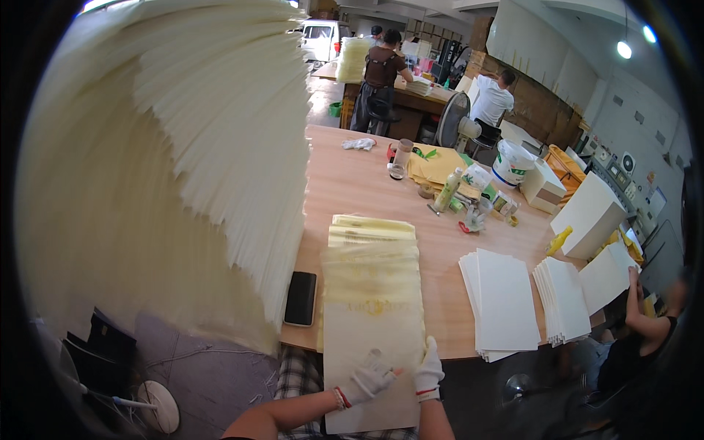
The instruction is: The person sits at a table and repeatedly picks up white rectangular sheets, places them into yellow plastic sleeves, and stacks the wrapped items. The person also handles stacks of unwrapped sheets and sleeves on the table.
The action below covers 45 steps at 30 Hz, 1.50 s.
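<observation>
A long pale sheet of paper [370, 330] lies on top of a stack of yellowish printed sheets [372, 231], and its near end hangs over the table edge above my lap. My left hand [367, 383], in a white glove with a bare fingertip showing, rests over the near part of the sheet. Motion blurs its fingers, so its grip is unclear. Beside the sheet's right edge is my right hand [428, 372], also white-gloved, its fingers stretched out along that edge. A black phone [301, 298] lies just left of the stack.
A tall stack of cream sheets [220, 161] rises at the left. White paper piles [502, 301] sit at the right, near a seated person [649, 330]. Bottles [447, 189], a bucket [512, 163] and a glove [359, 144] stand farther back. A fan [456, 121] faces other workers.
</observation>
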Motion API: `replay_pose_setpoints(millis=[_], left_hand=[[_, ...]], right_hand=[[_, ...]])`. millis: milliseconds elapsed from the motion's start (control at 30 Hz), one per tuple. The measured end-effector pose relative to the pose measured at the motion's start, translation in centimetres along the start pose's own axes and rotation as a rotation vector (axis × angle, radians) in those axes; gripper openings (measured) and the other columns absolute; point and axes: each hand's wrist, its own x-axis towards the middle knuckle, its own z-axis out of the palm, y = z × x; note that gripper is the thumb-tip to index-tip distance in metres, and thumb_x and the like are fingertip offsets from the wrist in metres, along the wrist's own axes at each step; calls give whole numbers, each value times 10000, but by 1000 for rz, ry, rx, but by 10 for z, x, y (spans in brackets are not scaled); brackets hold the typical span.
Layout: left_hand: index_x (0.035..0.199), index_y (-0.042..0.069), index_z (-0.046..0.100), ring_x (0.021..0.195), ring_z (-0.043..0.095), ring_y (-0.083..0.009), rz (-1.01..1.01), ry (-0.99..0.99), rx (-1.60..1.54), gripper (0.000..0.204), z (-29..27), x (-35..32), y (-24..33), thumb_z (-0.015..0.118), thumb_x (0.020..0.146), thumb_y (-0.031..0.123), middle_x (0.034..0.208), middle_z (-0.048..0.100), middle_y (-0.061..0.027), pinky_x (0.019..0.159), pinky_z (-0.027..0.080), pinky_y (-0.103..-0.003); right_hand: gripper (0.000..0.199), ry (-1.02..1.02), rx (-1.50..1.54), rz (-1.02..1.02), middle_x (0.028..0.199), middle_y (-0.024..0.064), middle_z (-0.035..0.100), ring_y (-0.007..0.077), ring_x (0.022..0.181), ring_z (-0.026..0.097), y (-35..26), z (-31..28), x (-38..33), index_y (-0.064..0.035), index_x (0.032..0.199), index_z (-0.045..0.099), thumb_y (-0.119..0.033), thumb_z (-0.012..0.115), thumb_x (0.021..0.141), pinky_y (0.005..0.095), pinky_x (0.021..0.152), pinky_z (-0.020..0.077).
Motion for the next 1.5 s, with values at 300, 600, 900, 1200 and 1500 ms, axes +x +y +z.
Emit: replay_pose_setpoints(millis=[300, 600, 900, 1200, 1500], left_hand=[[1059, 15, 494, 696, 546, -181, -984, 134, -771, 273, -52, -30, -74, 517, 787, -7, 810, 530, -88, 616, 454, -308], [868, -1, 397, 633, 487, -356, -873, 49, -623, 114, -90, -87, -15, 497, 871, 53, 722, 482, -174, 574, 385, -429], [1151, -51, 463, 900, 548, -328, -773, -276, -691, 362, -159, -148, 40, 547, 833, 102, 984, 521, -227, 769, 457, -364], [809, 42, 521, 608, 562, -277, -925, -145, -696, 40, -145, -137, 28, 530, 774, 23, 691, 560, -115, 554, 460, -366], [740, 30, 492, 662, 497, -183, -607, 74, -921, 58, -154, -46, 29, 451, 740, -12, 704, 495, -76, 609, 425, -298]], right_hand=[[661, -429, -193, 30, 859, 219, 630, 376, 726, 607, 2, -26, 2, -50, 1375, 266, -152, 557, 791, 470, 567, 462], [601, -517, 8, -115, 868, 209, 630, 353, 686, 597, -21, -68, -73, -53, 1343, 353, -136, 555, 783, 452, 540, 456], [549, -509, 28, -444, 869, 201, 629, 341, 663, 588, -33, -122, -147, -56, 1310, 416, -127, 549, 782, 440, 528, 452], [363, -345, -73, -667, 716, 83, 552, 271, 566, 521, 29, -90, -162, -54, 1128, 582, -118, 560, 771, 417, 440, 398], [327, -126, 1066, 654, 1055, 92, 607, 151, 870, 608, 18, -130, -92, -3, 1192, 529, -118, 551, 887, 283, 772, 503]])
